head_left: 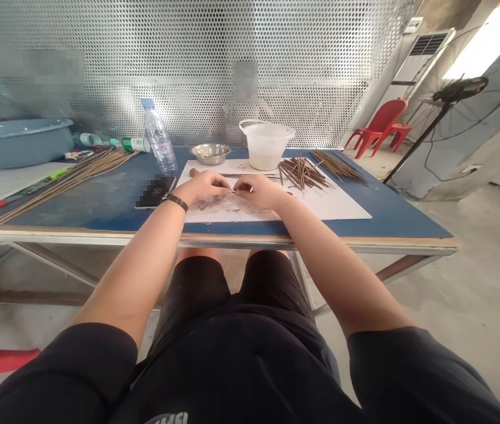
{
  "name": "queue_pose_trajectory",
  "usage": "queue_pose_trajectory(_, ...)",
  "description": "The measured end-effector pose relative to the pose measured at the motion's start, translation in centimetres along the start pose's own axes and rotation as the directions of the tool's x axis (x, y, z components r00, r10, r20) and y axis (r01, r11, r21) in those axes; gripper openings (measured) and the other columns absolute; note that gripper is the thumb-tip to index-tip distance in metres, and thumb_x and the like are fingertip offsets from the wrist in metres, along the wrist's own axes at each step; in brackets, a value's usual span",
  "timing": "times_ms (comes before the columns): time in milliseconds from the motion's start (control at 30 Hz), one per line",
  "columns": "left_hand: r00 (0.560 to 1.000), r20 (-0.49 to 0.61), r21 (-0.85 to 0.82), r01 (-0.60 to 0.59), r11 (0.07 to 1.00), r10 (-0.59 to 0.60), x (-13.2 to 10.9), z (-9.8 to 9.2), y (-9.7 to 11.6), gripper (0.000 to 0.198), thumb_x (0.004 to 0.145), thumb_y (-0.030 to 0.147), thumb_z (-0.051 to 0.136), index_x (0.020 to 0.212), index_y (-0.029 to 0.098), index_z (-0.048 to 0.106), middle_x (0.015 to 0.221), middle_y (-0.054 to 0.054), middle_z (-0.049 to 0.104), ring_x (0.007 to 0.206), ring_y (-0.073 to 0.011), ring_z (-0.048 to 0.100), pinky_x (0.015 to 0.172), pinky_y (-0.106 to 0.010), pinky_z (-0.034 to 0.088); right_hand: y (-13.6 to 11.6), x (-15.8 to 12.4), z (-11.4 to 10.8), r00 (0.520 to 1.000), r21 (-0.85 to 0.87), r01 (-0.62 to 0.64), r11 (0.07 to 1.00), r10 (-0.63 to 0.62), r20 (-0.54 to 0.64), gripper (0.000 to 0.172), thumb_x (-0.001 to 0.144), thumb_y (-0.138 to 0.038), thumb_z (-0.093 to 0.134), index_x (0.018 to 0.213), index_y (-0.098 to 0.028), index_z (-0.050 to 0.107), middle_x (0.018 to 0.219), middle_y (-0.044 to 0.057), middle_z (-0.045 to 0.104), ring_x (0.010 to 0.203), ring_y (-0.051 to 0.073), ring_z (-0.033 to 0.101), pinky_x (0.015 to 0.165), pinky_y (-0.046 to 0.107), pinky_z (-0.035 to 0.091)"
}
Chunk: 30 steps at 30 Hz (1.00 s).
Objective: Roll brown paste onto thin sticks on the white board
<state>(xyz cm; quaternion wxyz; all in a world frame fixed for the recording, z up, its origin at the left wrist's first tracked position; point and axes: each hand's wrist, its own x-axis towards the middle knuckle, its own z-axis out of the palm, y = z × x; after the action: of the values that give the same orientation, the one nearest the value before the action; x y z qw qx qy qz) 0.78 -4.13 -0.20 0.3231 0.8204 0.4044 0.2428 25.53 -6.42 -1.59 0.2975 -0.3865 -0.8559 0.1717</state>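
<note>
- My left hand (201, 187) and right hand (258, 191) are both pinching a thin sliver (234, 191) between their fingertips, their wrists resting just above the sheet (329, 209); the sliver is too small to make out well.
- The sliver is sitting above the sheet's near half, close to the table's (86, 206) near edge.
- A black band (176, 202) is circling my left wrist.
- A thin rod (250, 175) with a brown knob is lying just beyond my hands.
- Brown sticks (303, 174) are heaped on the sheet near the far right corner, beside a neater bundle (337, 166).
- Long sticks (64, 179) are lying along the left edge.
- A phone (156, 191), blurred, is lying just left of the sheet.
- A bucket (266, 144), a steel bowl (213, 153) and a bottle (159, 138) are standing along the far edge.
</note>
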Motion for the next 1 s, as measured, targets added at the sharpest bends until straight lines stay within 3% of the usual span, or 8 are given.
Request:
queue_pose_trajectory(267,1.0,-0.012,0.08,0.009,0.997,-0.008,0.2,0.0,-0.1,0.035,0.08,0.059,0.085,0.086,0.024,0.083,0.082,-0.007,0.076,0.075,-0.0239,0.065,0.074,-0.039,0.051,-0.6,0.4,0.7,0.998,-0.045,0.04,0.998,-0.043,-0.049,0.004,0.094,-0.022,0.071,0.097,-0.021,0.074,0.1,0.009,0.079,0.09,0.024,0.068,0.084,0.035,0.049)
queue_pose_trajectory(367,0.998,-0.056,0.12,0.034,0.992,-0.028,0.1,-0.3,-0.1,0.037,0.08,0.06,0.084,0.087,0.024,0.082,0.083,-0.008,0.077,0.077,-0.0247,0.066,0.075,-0.04,0.051,-0.3,0.3,0.3,0.988,-0.025,0.034,0.999,-0.038,-0.152,0.01,0.094,-0.029,0.073,0.099,-0.021,0.071,0.104,0.01,0.078,0.092,0.025,0.069,0.087,0.036,0.051)
queue_pose_trajectory(533,0.986,-0.153,0.207,0.092,0.974,-0.06,-0.4,-1.4,-0.2,0.034,0.083,0.056,0.083,0.088,0.023,0.081,0.093,-0.01,0.08,0.084,-0.0258,0.069,0.075,-0.037,0.052,1.0,-0.3,-1.9,0.878,0.025,-0.106,0.994,0.105,-0.466,0.018,0.103,-0.039,0.06,0.101,-0.023,0.068,0.096,0.007,0.075,0.09,0.024,0.066,0.086,0.036,0.052)
queue_pose_trajectory(600,0.974,-0.201,0.192,0.147,0.97,-0.107,-0.6,-1.8,-0.4,0.032,0.086,0.055,0.081,0.092,0.024,0.08,0.099,-0.01,0.08,0.087,-0.0265,0.07,0.073,-0.036,0.051,1.6,-0.6,-2.9,0.837,0.016,-0.214,0.977,0.192,-0.513,0.02,0.105,-0.038,0.058,0.093,-0.024,0.066,0.085,0.005,0.07,0.084,0.024,0.064,0.082,0.037,0.05)
queue_pose_trajectory(667,0.954,-0.258,0.172,0.204,0.964,-0.156,-0.9,-2.1,-0.5,0.03,0.089,0.053,0.08,0.095,0.024,0.079,0.104,-0.011,0.08,0.09,-0.0273,0.07,0.072,-0.035,0.051,2.2,-0.9,-3.9,0.841,-0.006,-0.304,0.953,0.265,-0.472,0.027,0.105,-0.037,0.059,0.081,-0.024,0.063,0.079,0.004,0.066,0.08,0.024,0.062,0.079,0.037,0.048)
queue_pose_trajectory(767,0.928,-0.31,0.171,0.268,0.948,-0.206,-1.0,-2.3,-0.6,0.028,0.091,0.051,0.08,0.095,0.024,0.076,0.108,-0.012,0.08,0.093,-0.028,0.071,0.074,-0.035,0.052,2.7,-1.4,-4.8,0.915,-0.068,-0.332,0.941,0.304,-0.266,0.035,0.102,-0.04,0.07,0.072,-0.024,0.063,0.078,0.006,0.069,0.08,0.025,0.063,0.077,0.038,0.047)
queue_pose_trajectory(867,0.915,-0.33,0.157,0.297,0.942,-0.234,-0.8,-2.3,-0.7,0.03,0.093,0.053,0.081,0.095,0.024,0.075,0.109,-0.012,0.08,0.093,-0.028,0.073,0.074,-0.035,0.053,2.8,-1.8,-4.9,0.961,-0.136,-0.276,0.952,0.271,-0.054,0.025,0.089,-0.041,0.088,0.077,-0.022,0.076,0.09,0.009,0.079,0.088,0.028,0.069,0.08,0.038,0.05)
queue_pose_trajectory(1000,0.908,-0.335,0.149,0.316,0.937,-0.253,-0.5,-2.2,-1.1,0.033,0.094,0.057,0.079,0.093,0.025,0.075,0.101,-0.01,0.081,0.087,-0.027,0.075,0.074,-0.035,0.052,2.4,-2.0,-4.3,0.967,-0.134,-0.246,0.96,0.253,0.037,0.009,0.085,-0.028,0.087,0.082,-0.022,0.082,0.096,0.009,0.082,0.084,0.026,0.07,0.078,0.038,0.051)
